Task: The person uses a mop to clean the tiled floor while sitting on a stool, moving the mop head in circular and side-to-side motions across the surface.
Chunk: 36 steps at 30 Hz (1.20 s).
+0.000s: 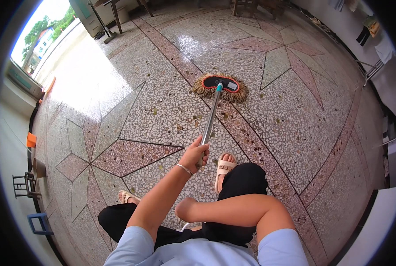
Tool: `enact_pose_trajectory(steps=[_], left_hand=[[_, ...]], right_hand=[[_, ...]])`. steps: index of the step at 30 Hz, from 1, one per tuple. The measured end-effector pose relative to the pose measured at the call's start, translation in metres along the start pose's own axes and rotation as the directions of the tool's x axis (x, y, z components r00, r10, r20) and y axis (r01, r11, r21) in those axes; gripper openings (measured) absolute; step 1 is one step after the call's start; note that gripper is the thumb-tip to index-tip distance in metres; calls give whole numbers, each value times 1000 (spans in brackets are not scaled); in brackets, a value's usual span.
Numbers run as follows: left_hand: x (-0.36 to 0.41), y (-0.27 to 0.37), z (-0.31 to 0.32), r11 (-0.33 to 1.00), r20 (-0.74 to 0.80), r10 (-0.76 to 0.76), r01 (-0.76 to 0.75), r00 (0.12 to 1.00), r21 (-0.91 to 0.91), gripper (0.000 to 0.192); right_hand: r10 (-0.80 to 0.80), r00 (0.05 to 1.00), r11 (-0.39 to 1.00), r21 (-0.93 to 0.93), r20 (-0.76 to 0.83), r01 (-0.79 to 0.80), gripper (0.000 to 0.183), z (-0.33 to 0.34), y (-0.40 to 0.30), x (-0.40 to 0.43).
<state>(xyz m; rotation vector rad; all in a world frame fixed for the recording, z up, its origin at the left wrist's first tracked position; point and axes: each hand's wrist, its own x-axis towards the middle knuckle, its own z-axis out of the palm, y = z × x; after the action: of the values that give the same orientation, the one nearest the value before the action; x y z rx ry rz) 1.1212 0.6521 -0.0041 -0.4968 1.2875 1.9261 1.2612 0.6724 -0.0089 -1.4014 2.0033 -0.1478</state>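
My left hand (199, 155), with a silver-coloured bracelet on the wrist, is wrapped around the metal handle (210, 123) of a flat mop. The shaft slants away from me to the mop head (239, 94), a tan, shaggy fringe around a black, red-edged top. This head lies on the terrazzo floor (171, 113), across a reddish inlaid band. In front of my body, over my lap, is my right hand (186, 210), bent at the wrist. Its fingers are hidden, so whether it holds anything is unclear. It appears apart from the mop handle.
My sandalled feet (225, 169) rest on the floor. Along the left wall are an orange container (31, 140), a brown bucket (39, 168), a small dark chair (25, 185) and a blue stool (40, 223). Wooden furniture (244, 7) stands at the back. A metal rack (373, 71) stands right.
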Motion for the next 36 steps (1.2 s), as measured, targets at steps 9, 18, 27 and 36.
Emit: enact_pose_trajectory(steps=[9,18,27,36], left_hand=[[-160,-71,-53,989,-208,-54,24,977,-145,65],[-282,-165,31,845,-372,-169,-60,913,-532,62],[-120,-95,18,852,-369,79,-255,926,-457,61],[-74,-102,26,704,-463,191,-449,866,-550,57]], right_hand=[[-115,979,988,-82,170,131,14,-4,12,-23],[-224,958,973,-7,179,229,18,21,27,-67],[-326,906,919,-136,270,371,21,49,45,-90],[-312,890,895,-211,333,392,18,22,56,-110]])
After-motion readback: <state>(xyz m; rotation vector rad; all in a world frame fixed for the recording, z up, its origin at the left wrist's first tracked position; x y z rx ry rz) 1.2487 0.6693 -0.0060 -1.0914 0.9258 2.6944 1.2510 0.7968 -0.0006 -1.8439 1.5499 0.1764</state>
